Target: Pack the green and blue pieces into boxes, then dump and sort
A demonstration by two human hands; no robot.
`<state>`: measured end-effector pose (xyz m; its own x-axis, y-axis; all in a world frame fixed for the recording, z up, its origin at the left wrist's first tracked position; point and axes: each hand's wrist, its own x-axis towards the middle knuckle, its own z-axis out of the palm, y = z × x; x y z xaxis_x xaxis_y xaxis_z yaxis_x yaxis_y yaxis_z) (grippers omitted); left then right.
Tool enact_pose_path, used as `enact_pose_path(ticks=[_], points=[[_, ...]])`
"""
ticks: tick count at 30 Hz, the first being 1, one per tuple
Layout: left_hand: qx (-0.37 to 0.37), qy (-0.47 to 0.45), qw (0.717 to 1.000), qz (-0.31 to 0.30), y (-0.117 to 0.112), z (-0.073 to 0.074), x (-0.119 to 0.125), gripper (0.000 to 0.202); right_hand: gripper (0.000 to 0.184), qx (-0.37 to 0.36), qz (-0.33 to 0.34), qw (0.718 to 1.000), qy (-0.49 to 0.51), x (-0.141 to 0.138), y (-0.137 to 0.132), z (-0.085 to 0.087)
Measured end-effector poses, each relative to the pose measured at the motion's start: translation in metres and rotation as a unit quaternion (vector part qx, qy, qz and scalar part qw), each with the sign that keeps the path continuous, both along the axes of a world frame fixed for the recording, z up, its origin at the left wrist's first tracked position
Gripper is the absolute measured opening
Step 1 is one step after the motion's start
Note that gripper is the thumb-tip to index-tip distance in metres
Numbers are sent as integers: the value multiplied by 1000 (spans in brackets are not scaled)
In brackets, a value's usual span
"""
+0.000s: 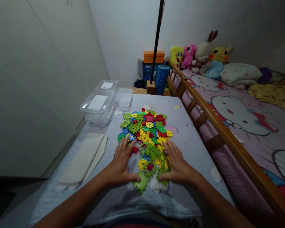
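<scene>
A heap of colourful plastic gear-shaped pieces (147, 133), green, yellow, red and blue, lies on a grey cloth-covered surface (192, 139). My left hand (122, 161) rests flat at the heap's near left edge, fingers stretched out and touching the pieces. My right hand (177, 161) lies flat on the near right side, fingers spread over green and yellow pieces. Neither hand holds anything. A green piece (141, 184) sits between my wrists.
Clear plastic containers with lids (99, 104) stand at the far left. A folded pale cloth (85, 158) lies to the left. A wooden bed rail (211, 123) runs along the right, with a bed and plush toys (199, 53) beyond. A black pole (156, 41) rises behind.
</scene>
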<state>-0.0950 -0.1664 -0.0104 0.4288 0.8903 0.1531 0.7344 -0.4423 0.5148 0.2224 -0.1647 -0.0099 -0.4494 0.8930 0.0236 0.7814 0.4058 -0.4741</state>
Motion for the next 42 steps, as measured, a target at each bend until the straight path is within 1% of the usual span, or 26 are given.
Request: enact_pose_path(ticks=[2,3,5,8,11,16,19,21,24,25,27,29,31,33,35,37,40,42], points=[[8,30,999,-17,-13,-5,4,142,141,-12,13,1000,-20,1,-14,-7],[11,42,999,-19,-16,-7,7,143,140,-10,13,1000,-24,-1,-17,-10],[15,57,998,-15,-16,-11,14,141,135,3,7,1000,-24,-6,-13,-14],[26,59,998,7,-5,-12,21,135,123,41,1,999,-9,-18,3,-16],[43,64,996,35,10,-12,25,123,109,85,-7,996,6,-28,20,-15],[74,63,993,66,33,-9,30,107,80,143,-19,989,34,-42,44,-14],[90,54,991,77,42,-5,32,89,67,159,-45,985,52,-49,58,-12],[98,42,991,76,46,-1,30,83,59,167,-58,982,68,-50,66,-8],[104,15,992,66,52,8,19,87,48,187,-83,974,100,-43,83,3],[105,3,992,72,56,10,13,85,45,192,-97,971,107,-39,90,6],[105,-24,988,109,67,12,2,73,42,190,-135,966,109,-28,108,9],[86,-45,981,166,84,9,-8,64,43,168,-174,965,98,-19,130,6],[48,-39,973,222,106,3,-15,64,47,136,-217,963,79,-15,152,-2],[0,-8,967,253,128,-5,-17,68,52,99,-237,964,66,-17,170,-12],[-24,18,962,272,147,-9,-15,68,54,73,-231,968,65,-24,183,-20],[-39,25,963,265,162,-9,-12,65,51,63,-199,975,82,-31,189,-24],[-64,-23,974,214,176,-7,-5,65,43,54,-117,980,151,-36,189,-23],[-73,-87,978,175,179,-4,-2,69,39,37,-70,972,222,-33,186,-20]])
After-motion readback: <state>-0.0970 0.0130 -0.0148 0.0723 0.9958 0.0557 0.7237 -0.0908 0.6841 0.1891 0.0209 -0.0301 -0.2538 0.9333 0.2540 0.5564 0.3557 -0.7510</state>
